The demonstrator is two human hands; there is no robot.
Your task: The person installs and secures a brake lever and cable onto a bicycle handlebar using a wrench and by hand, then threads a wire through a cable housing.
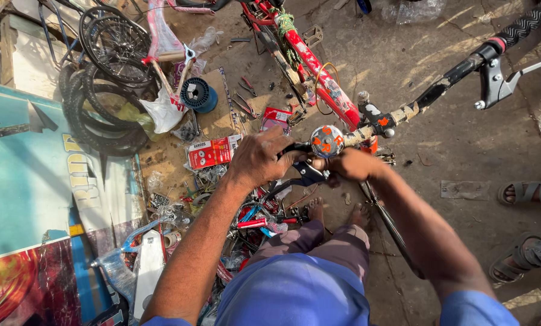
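I look down at my two hands, and both meet at the near end of the handlebar (445, 81). The bar is the long thing here. It runs from my hands up and away to the far right, where the black grip (527, 24) and the far brake lever (505, 81) sit.

A round shiny bell (327, 141) with orange marks sits on the bar, right between my hands. My left hand (259, 158) lies just left of the bell. Its fingers (282, 158) are curled down over a dark brake lever clamp (309, 172) that hangs under the bar. My right hand (352, 165) lies just right of the bell and a little nearer to me. It is clenched around the bar end or the clamp; I cannot tell which, since the hand hides it.

So the clamp lies below the bell, touching both hands. Neither hand is nearer; they press in from both sides across the bar.

The red bike frame (321, 75) goes off to the far left. On the ground lie a red box (213, 151), old tyres (95, 115) and small tools. Another person's sandalled feet (527, 193) stand at the right.
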